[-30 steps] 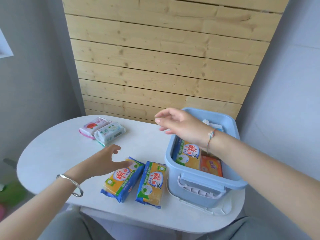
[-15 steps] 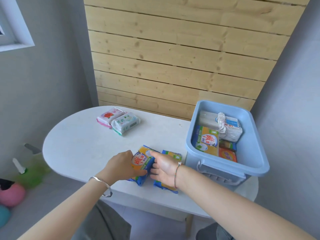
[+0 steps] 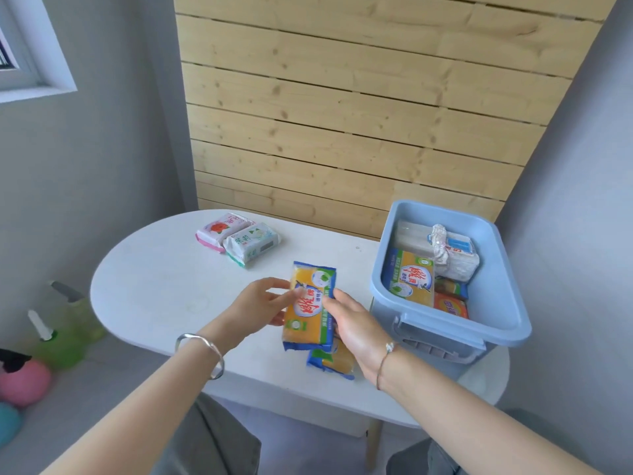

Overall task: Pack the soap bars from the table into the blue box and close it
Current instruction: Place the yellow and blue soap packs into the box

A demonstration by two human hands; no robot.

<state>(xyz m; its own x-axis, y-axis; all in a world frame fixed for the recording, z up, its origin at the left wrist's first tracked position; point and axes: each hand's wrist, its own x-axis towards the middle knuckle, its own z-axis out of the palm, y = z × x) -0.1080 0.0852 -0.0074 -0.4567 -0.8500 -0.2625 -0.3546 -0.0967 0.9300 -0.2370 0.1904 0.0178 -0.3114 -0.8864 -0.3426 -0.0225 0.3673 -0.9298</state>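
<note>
Held between left hand [image 3: 260, 305] and right hand [image 3: 356, 329], yellow soap bar [image 3: 310, 308] runs lengthwise away; blue box [image 3: 493, 305] lies rightward, nearer the right hand.

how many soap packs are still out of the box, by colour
yellow-and-blue packs: 2, top one held by left hand and right hand, second underneath
pink pack: 1
green-and-white pack: 1
total: 4

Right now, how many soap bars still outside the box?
4: yellow bar held between both hands, a second yellow bar under it, pink bar and green bar at the table's far side.
</note>
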